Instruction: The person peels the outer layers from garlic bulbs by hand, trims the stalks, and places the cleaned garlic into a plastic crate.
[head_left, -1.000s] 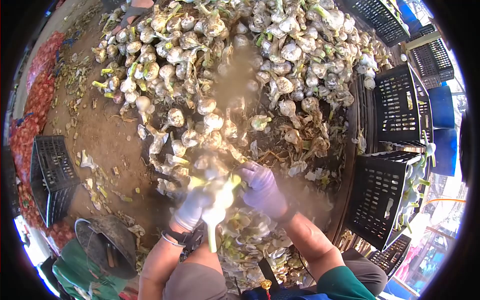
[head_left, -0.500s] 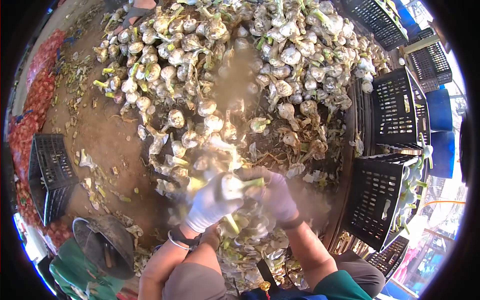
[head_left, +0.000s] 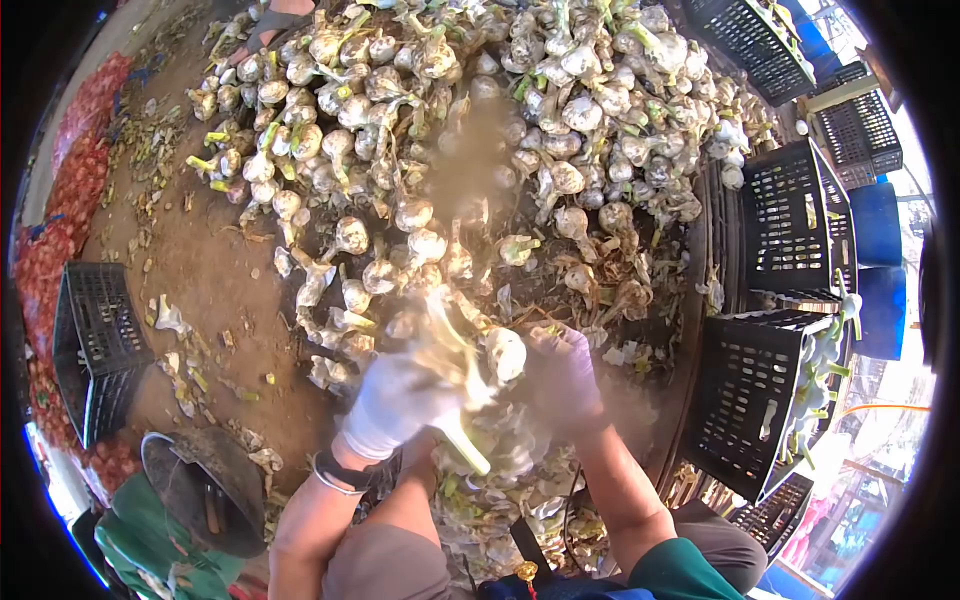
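Note:
My left hand (head_left: 395, 400), in a whitish glove, is closed around garlic. A thick pale garlic stem (head_left: 463, 442) with a cut end sticks out below its fingers, and blurred papery leaves rise above them. Just beyond its fingertips is a cleaned white garlic bulb (head_left: 504, 353), between the two hands. My right hand (head_left: 563, 372), gloved too and partly smeared, is to the right of that bulb with fingers curled together; I cannot tell what is in them. Under both hands lie loose garlic skins and trimmings (head_left: 510, 490). Ahead spreads a big heap of unpeeled garlic bulbs (head_left: 350, 115).
Black plastic crates (head_left: 745, 400) line the right side, one with trimmed garlic (head_left: 825, 370) at its edge. Blue barrels (head_left: 880, 310) stand behind them. At left are another black crate (head_left: 100, 340), a dark bucket (head_left: 215, 490) and red net sacks (head_left: 65, 240). Another person's foot (head_left: 280, 22) shows at top.
My hands have drawn apart, the left moving slightly left and down. The garlic bulb that was held between them now shows right of my left hand, and the stem points down.

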